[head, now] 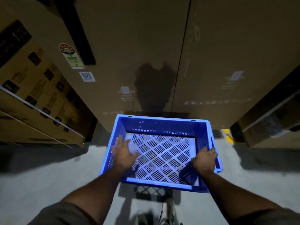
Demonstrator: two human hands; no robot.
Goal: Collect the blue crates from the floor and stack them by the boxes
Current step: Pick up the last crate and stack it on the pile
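Note:
A blue crate (162, 125) with a slotted lattice bottom is right in front of me, up against tall cardboard boxes (138, 51). It seems to rest on another blue crate, whose rim (218, 166) shows along the right side. My left hand (124, 151) lies flat inside against the crate's left wall, fingers spread. My right hand (205, 158) is curled over the crate's right rim, gripping it.
Stacked cardboard boxes (32, 88) with straps stand at the left, more boxes (267, 124) at the right. Grey concrete floor (48, 172) spreads around me. A yellow floor marking (228, 135) shows beside the right boxes. My shoe (167, 210) is below the crate.

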